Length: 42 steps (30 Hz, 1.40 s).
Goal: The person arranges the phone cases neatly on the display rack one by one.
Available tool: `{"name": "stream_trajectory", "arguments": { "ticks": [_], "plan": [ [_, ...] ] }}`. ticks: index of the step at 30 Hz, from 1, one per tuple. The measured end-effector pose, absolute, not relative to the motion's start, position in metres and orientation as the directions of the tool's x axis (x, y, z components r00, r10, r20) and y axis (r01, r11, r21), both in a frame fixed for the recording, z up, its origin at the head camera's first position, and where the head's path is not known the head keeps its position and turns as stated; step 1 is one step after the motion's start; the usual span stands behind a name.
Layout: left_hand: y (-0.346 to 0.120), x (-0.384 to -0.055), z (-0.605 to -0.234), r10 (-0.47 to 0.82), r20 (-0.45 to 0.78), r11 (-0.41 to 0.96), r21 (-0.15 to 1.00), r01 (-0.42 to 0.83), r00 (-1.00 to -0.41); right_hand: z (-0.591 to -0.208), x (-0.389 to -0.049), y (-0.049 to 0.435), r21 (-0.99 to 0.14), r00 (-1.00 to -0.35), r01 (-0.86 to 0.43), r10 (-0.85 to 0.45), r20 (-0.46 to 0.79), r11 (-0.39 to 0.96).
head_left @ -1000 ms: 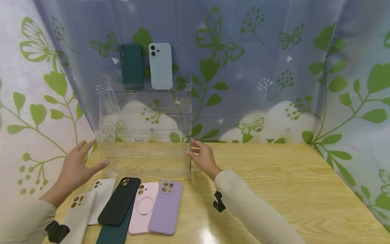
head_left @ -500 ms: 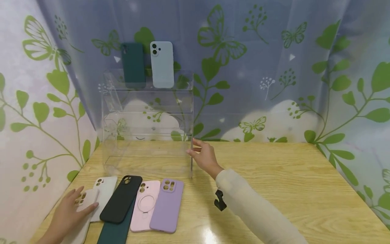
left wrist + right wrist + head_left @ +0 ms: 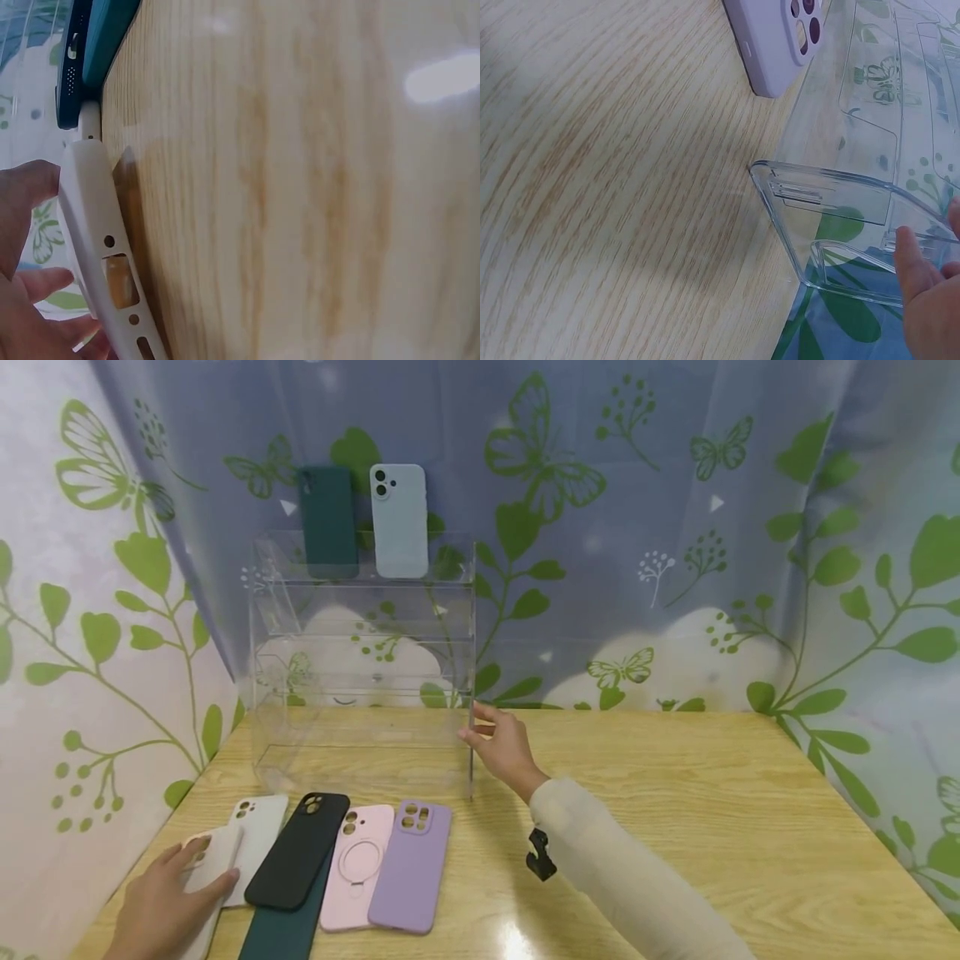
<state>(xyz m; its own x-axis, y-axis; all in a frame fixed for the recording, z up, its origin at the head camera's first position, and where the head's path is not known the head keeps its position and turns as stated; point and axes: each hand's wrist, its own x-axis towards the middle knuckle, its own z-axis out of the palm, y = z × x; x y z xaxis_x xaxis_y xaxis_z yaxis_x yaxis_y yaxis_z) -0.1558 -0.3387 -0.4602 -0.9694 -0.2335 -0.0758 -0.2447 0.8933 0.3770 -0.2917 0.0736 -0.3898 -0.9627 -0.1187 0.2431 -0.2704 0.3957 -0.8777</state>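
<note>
To handle this well, I would hold the cream phone case (image 3: pixel 217 858) by its edges and raise it straight, so that it does not drag the white case (image 3: pixel 260 827) just beside it. The right grip (image 3: pixel 506 747) pinches the side panel of the clear stand (image 3: pixel 472 627) near the centre of the frame; light pressure should be enough. The cream phone case is at lower left, between thumb and fingers of the left grip (image 3: pixel 161 897), closed around it, upper end uncovered.
</note>
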Motion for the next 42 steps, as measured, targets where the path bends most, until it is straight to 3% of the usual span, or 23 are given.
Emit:
{"name": "stream_trajectory", "arguments": {
  "ticks": [24,32,42],
  "plan": [
    [-0.334,-0.155,-0.462,-0.295,0.031,0.87,0.423,-0.255,-0.955,-0.391,-0.289,0.074,-0.87,-0.96,-0.279,-0.125,0.249,0.407],
    [-0.337,-0.158,-0.459,-0.356,-0.013,0.818,0.478,-0.319,-0.934,-0.39,-0.288,0.074,-0.873,-0.963,-0.267,-0.134,0.232,0.407],
    [-0.342,-0.159,-0.447,-0.266,0.295,0.87,0.483,-0.097,-0.918,-0.391,-0.289,0.075,-0.876,-0.963,-0.27,-0.127,0.239,0.399]
  ]
}}
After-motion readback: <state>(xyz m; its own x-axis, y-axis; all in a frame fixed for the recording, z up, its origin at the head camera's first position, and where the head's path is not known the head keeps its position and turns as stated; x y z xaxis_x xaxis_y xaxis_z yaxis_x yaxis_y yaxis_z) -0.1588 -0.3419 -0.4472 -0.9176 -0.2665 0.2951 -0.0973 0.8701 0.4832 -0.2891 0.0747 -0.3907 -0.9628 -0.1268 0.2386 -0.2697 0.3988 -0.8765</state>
